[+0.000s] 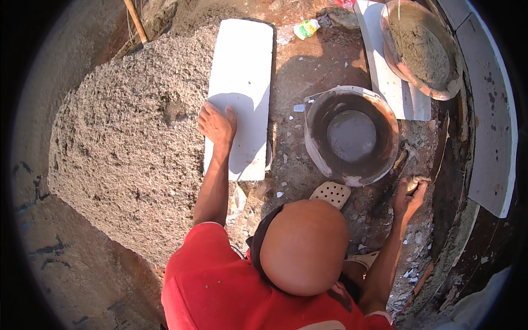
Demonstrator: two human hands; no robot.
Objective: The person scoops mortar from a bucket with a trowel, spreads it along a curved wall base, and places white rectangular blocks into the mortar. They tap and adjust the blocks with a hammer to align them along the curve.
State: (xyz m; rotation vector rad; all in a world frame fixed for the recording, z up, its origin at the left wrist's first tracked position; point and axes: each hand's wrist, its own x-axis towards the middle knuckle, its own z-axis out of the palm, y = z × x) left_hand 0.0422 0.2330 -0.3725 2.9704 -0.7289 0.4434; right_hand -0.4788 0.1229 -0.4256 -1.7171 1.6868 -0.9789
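Observation:
A long white tile (242, 60) lies beside a rough, pitted bed of mortar (126, 132), its left edge along the mortar. My left hand (217, 125) grips that left edge, fingers curled over it and thumb on the white face. Over on the right, my right hand (408, 199) is closed around a small tan object (415, 183), perhaps a handle; its kind is unclear. Between my hands, a round bucket (389, 110) stands on the ground, with grey liquid (352, 137) inside.
At the upper right, a basin (391, 52) of grey mortar rests over another white slab (411, 104). A white and green packet (306, 28) lies beyond the tile. Pale slabs (489, 137) line the right side. A perforated tan shoe (331, 193) shows below the bucket.

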